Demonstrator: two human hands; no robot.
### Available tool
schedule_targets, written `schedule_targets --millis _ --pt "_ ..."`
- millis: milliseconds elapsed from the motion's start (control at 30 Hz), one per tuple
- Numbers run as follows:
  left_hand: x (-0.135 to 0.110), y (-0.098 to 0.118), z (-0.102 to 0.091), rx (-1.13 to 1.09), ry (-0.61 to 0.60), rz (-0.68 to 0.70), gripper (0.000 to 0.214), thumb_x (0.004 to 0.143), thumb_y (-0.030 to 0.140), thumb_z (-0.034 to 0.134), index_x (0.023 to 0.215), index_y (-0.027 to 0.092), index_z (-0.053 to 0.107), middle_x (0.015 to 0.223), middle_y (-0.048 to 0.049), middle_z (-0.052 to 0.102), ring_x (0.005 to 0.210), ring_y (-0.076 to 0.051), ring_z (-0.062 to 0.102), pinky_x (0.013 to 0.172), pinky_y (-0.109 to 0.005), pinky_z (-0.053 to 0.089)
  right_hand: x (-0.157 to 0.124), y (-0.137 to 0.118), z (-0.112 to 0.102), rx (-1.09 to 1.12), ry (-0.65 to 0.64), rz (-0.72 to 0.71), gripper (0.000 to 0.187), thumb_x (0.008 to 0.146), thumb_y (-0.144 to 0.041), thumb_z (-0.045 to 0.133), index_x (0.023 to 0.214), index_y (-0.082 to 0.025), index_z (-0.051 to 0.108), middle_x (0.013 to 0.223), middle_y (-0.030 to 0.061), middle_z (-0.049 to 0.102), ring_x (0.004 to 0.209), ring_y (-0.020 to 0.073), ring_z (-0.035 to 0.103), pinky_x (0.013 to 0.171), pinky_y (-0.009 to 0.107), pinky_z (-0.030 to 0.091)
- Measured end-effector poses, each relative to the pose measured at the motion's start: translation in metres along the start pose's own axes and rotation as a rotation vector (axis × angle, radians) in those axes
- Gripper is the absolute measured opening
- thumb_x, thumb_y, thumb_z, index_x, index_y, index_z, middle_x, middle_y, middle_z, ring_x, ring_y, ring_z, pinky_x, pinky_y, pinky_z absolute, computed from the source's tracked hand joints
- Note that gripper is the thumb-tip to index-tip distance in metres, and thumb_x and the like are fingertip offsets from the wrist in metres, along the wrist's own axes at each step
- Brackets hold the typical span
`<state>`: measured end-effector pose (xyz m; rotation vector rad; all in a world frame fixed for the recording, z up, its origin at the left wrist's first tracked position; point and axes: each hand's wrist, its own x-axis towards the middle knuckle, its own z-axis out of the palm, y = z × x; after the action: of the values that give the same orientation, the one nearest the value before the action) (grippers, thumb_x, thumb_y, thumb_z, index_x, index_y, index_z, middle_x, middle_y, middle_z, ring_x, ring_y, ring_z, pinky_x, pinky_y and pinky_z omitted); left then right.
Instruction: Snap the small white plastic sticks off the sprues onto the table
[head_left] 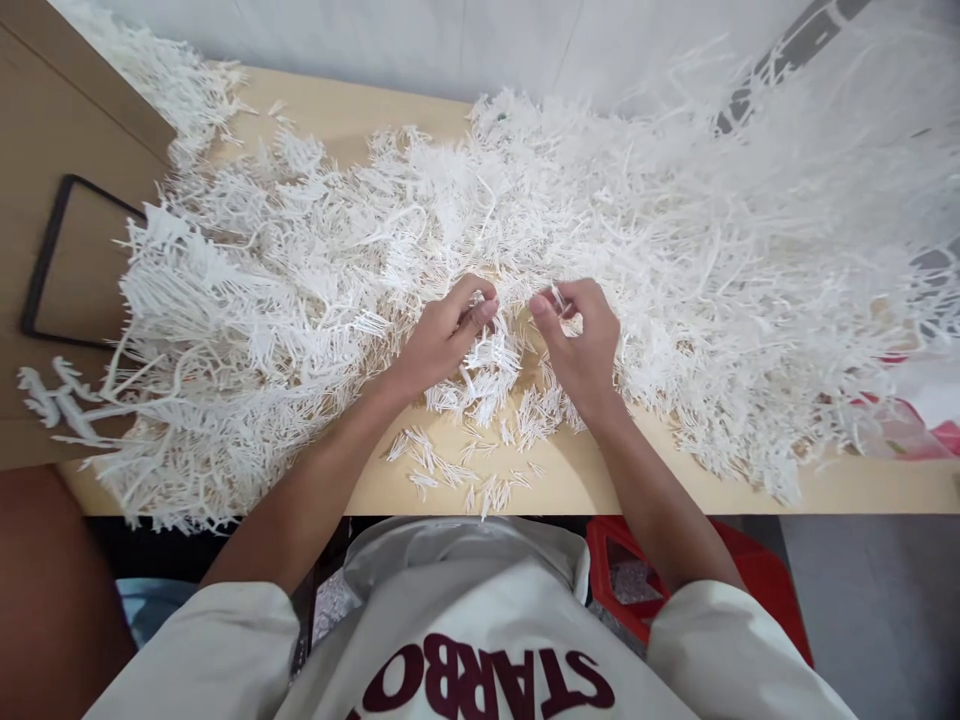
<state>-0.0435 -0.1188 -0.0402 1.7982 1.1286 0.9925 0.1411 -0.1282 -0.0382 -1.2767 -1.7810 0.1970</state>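
Both hands work at the near edge of a great heap of white plastic sprigs point(480, 230) that covers most of the worktop point(660, 480). The left hand point(442, 335) is curled with its fingers closed onto a small sprig point(491, 350) just at the heap's edge, and the right hand point(581, 335) has thumb and forefinger pinched on a thin white piece point(559, 300); each grip is closed tight on something fine. The step in hand looks like picking or snapping small pieces off the branched strips, judging by the loose short bits point(465, 470) scattered between the wrists and the worktop's near edge. The next move probably calls for a precise fingertip pull, since the strands tangle. Around them: a black-framed flat tray point(45, 260) far left, a red basket point(757, 580) below the worktop, and red and clear packaging point(915, 425) at right. The dense heap itself crowds the hands on three sides.
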Motion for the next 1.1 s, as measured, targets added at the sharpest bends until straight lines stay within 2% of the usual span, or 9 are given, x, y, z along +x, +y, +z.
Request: schedule_targets --millis 100,300,433,533,700,767,867,967,1100 --pt "-0.002 0.001 0.003 -0.055 -0.099 0.001 0.024 0.094 0.044 0.041 0.1 0.022 0.049 0.067 0.0049 0.056 0.052 -0.005 0.047 0.053 -0.02 0.038 0.006 0.002 -0.003 0.083 -0.242 -0.004 0.027 0.091 -0.047 0.049 0.106 -0.027 0.059 0.107 0.0036 0.061 0.095 0.0161 0.057 0.08 0.033 0.046" --pt "-0.004 0.001 0.002 -0.001 -0.128 -0.008 0.02 0.094 0.04 0.041 0.095 0.021 0.048 0.064 0.0047 0.054 0.05 -0.005 0.043 0.049 -0.02 0.033 0.002 0.001 -0.004 -0.074 -0.536 -0.235 0.028 0.097 -0.03 0.038 0.074 -0.021 0.052 0.069 -0.0018 0.054 0.068 0.011 0.048 0.068 0.027 0.039" --pt "-0.004 0.004 0.005 0.053 -0.098 0.037 0.012 0.092 0.03 0.046 0.085 0.019 0.048 0.061 0.0059 0.049 0.05 -0.004 0.042 0.05 -0.019 0.032 -0.001 -0.001 -0.003 -0.168 -0.458 -0.409 0.031 0.094 -0.021 0.041 0.064 -0.02 0.045 0.058 -0.0034 0.046 0.057 0.0098 0.037 0.063 0.027 0.035" --pt "0.0 -0.002 0.005 0.037 -0.085 0.026 0.014 0.092 0.031 0.045 0.086 0.019 0.047 0.06 0.0057 0.049 0.049 -0.005 0.042 0.047 -0.019 0.032 -0.008 -0.014 -0.001 -0.085 -0.365 -0.509 0.03 0.089 -0.015 0.045 0.06 -0.021 0.042 0.053 -0.0051 0.042 0.053 0.009 0.032 0.058 0.027 0.034" --pt "0.007 -0.012 -0.002 -0.015 0.107 -0.035 0.021 0.094 0.042 0.042 0.092 0.021 0.046 0.065 0.0032 0.052 0.054 -0.007 0.048 0.051 -0.02 0.038 -0.023 -0.035 0.004 0.068 -0.313 -0.608 0.031 0.09 -0.023 0.047 0.06 -0.022 0.042 0.052 -0.0049 0.043 0.053 0.0098 0.037 0.059 0.029 0.035" --pt "0.006 -0.01 -0.003 -0.064 0.091 -0.048 0.024 0.094 0.045 0.04 0.095 0.023 0.046 0.065 0.003 0.052 0.054 -0.007 0.05 0.051 -0.02 0.038 -0.022 -0.031 0.006 0.063 -0.122 -0.487 0.035 0.091 -0.03 0.048 0.058 -0.022 0.042 0.049 -0.0051 0.039 0.051 0.01 0.036 0.058 0.03 0.035" --pt "0.002 -0.003 0.0 -0.089 0.024 -0.059 0.024 0.094 0.047 0.04 0.099 0.025 0.045 0.063 0.0037 0.052 0.051 -0.008 0.05 0.05 -0.021 0.038 -0.011 -0.018 0.003 0.052 0.014 -0.065 0.027 0.092 -0.044 0.047 0.079 -0.023 0.057 0.063 -0.002 0.053 0.059 0.0112 0.047 0.062 0.03 0.04" --pt "-0.001 0.0 0.004 -0.08 -0.054 -0.043 0.023 0.094 0.047 0.039 0.101 0.026 0.044 0.061 0.004 0.052 0.051 -0.009 0.05 0.049 -0.022 0.038 0.001 -0.01 0.0 0.145 -0.158 0.136 0.035 0.094 -0.05 0.04 0.11 -0.025 0.058 0.086 0.0016 0.063 0.075 0.0128 0.057 0.068 0.03 0.045" --pt "-0.002 -0.002 0.006 -0.105 -0.101 -0.039 0.023 0.094 0.048 0.04 0.1 0.027 0.043 0.06 0.0038 0.049 0.052 -0.01 0.049 0.048 -0.023 0.036 0.005 -0.007 0.001 0.203 -0.361 0.141 0.031 0.091 -0.049 0.049 0.091 -0.022 0.066 0.082 0.0006 0.065 0.077 0.0116 0.057 0.07 0.027 0.044"
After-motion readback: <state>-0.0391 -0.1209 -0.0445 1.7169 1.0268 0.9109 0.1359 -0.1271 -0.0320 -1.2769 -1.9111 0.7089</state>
